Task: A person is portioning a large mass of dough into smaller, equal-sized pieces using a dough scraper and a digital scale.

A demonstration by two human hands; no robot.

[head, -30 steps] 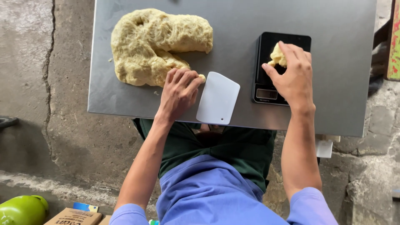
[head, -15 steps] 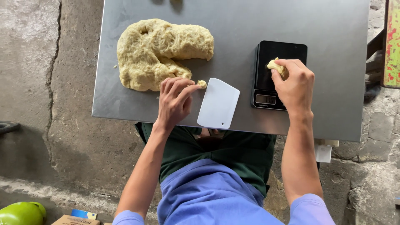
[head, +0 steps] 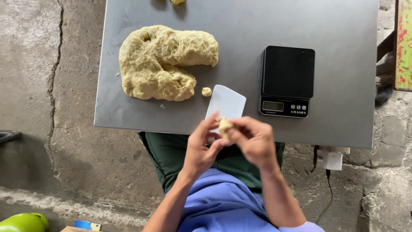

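Both of my hands are raised together in front of the table's near edge, pinching one small piece of dough (head: 224, 126) between their fingertips. My left hand (head: 200, 150) holds it from the left, my right hand (head: 254, 141) from the right. Behind them a white plastic scraper (head: 227, 104) lies flat on the steel table (head: 128, 116). A large lump of yellowish dough (head: 165, 62) rests at the table's left, with a tiny crumb of dough (head: 206, 91) beside it. A black digital scale (head: 286, 80) sits to the right with nothing on its platform.
Another bit of dough (head: 177, 1) shows at the table's far edge. A white plug and cable (head: 331, 161) hang under the table's right side. A green object (head: 23, 222) lies on the concrete floor at lower left. A painted board (head: 404, 43) stands at right.
My right hand lifted the small dough piece off the scale and brought it toward me. My left hand left the big lump and joined it. The scale platform is now bare.
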